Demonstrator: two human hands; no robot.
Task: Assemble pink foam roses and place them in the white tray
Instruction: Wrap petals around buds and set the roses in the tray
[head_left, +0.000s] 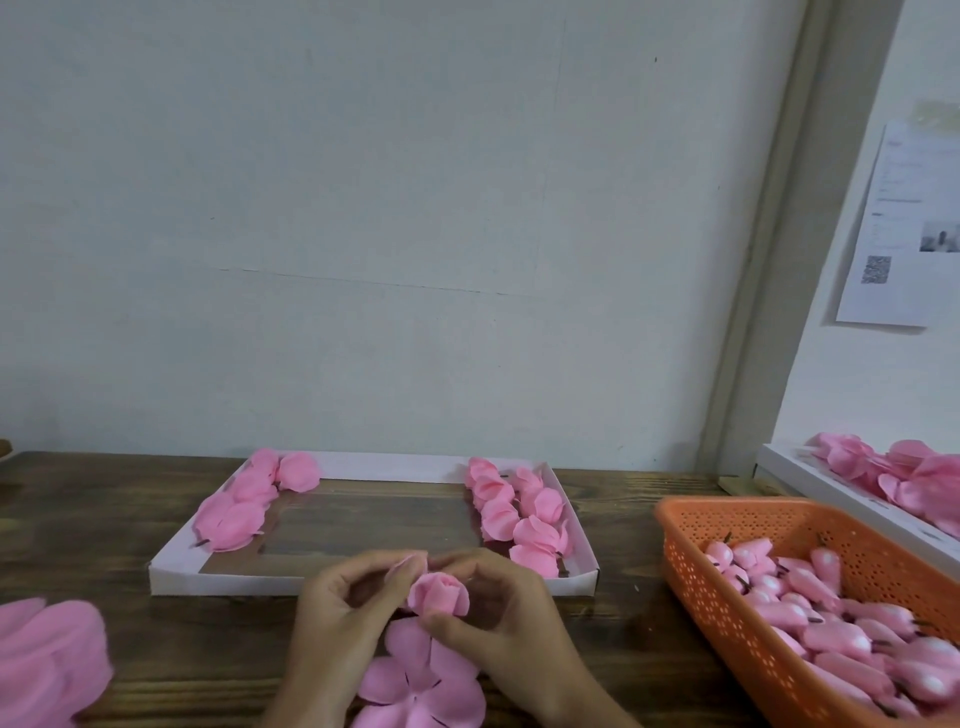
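A half-made pink foam rose (438, 597) sits between both hands just in front of the white tray (363, 584). My left hand (337, 618) pinches an outer petal at its top. My right hand (498, 618) curls round the rose's right side and base. Below the hands a flat pink petal layer (421, 680) with dark slits lies on the wooden table. In the tray, several finished roses (519, 514) lie in rows at the right end and several more finished roses (249, 499) at the left end.
An orange perforated basket (727, 613) of pink buds (831, 634) stands at the right. Behind it is a white box (831, 486) with pink petals (904, 473). A pile of petal layers (47, 660) lies at the left front. A wall rises close behind the table.
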